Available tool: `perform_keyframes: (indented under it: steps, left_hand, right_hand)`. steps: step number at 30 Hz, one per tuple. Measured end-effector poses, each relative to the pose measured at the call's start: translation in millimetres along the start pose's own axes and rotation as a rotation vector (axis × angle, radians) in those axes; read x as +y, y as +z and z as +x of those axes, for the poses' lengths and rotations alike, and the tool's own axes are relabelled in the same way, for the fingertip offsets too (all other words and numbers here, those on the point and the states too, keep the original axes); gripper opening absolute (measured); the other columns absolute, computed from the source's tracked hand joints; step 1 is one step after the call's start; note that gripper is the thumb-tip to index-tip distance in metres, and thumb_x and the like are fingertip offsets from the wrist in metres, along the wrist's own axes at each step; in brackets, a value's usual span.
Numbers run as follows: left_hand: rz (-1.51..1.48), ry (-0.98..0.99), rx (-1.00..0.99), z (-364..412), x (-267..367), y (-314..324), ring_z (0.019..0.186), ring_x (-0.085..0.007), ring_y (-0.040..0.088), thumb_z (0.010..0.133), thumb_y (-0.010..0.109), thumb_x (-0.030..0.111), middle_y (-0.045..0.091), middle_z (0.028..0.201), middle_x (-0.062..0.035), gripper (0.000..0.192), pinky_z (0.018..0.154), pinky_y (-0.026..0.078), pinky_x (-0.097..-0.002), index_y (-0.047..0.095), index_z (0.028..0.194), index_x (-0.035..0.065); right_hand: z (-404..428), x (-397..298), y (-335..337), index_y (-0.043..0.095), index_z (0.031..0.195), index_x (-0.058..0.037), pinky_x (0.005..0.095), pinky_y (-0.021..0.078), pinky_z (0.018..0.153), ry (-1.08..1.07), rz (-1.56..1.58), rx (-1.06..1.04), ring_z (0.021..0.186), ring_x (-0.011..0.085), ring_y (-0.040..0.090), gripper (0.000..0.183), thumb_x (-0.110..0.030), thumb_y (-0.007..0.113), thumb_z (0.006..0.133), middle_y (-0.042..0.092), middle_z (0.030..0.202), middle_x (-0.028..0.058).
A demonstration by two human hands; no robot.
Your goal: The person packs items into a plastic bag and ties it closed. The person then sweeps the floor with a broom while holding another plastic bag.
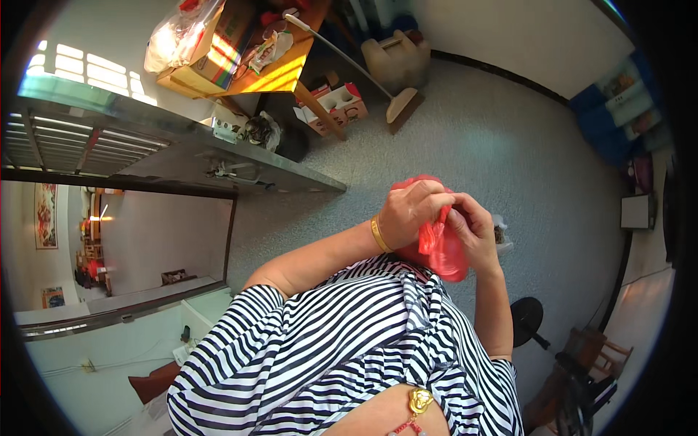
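In front of my chest, a red plastic bag (pixel 450 259) bunches up between both hands. My left hand (pixel 408 213), with a gold bracelet (pixel 377 231) at its wrist, grips the gathered top of the bag. Thumb and fingers of my right hand (pixel 477 224) pinch the same gathered part, and the two hands touch. Part of the bag bulges out beyond my left knuckles, while a twisted end hangs below the fingers. What the bag contains is hidden.
A broom (pixel 403 109) leans on a wooden table (pixel 297 73) holding a cardboard box (pixel 218 60). Under it is an open carton (pixel 341 109). A plastic jerrycan (pixel 395 57) stands beyond. A metal door (pixel 289 171) juts in from the left; a pedestal fan (pixel 572 392) is at lower right.
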State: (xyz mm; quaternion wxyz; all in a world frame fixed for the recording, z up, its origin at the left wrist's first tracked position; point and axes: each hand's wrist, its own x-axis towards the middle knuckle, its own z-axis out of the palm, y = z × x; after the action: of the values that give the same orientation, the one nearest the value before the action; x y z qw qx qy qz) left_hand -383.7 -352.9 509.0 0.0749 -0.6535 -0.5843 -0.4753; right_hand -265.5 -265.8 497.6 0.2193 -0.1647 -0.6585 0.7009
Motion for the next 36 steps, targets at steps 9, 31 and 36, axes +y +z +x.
perform_keyframes:
  steps: [9, 31, 36]
  left_hand:
    - [0.239, -0.132, -0.403, 13, -54, 3, 0.053, -0.0181, 0.050, 0.055, 0.059, 0.010, 0.047, 0.059, -0.0042, 0.014, 0.045, 0.040, -0.0264, 0.048, 0.062, 0.0066]
    - [-0.232, -0.614, -0.950, 16, -348, 11, 0.076, -0.0296, 0.050, 0.056, 0.060, 0.018, 0.048, 0.082, -0.0099, 0.038, 0.064, 0.040, -0.0364, 0.044, 0.090, 0.0097]
    - [-0.137, -0.830, -0.623, -30, -416, 40, 0.071, -0.0263, 0.052, 0.057, 0.056, 0.011, 0.052, 0.072, -0.0113, 0.028, 0.060, 0.041, -0.0338, 0.045, 0.083, 0.0071]
  right_hand:
    - [61, 3, -33, 0.042, 0.068, -0.0010, 0.0298, 0.0395, 0.050, -0.173, -0.588, -0.192, 0.055, 0.0238, 0.048, 0.016, 0.000, 0.051, 0.055, 0.045, 0.062, 0.0111]
    - [304, 110, 36, 0.041, 0.064, -0.0012, 0.0320, 0.0385, 0.050, 0.117, -0.693, -0.137, 0.056, 0.0259, 0.049, 0.013, 0.001, 0.050, 0.055, 0.046, 0.060, 0.0123]
    - [336, 163, 33, 0.045, 0.070, -0.0012, 0.0332, 0.0403, 0.053, 0.377, -0.519, 0.030, 0.059, 0.0287, 0.049, 0.013, 0.001, 0.048, 0.058, 0.049, 0.066, 0.0135]
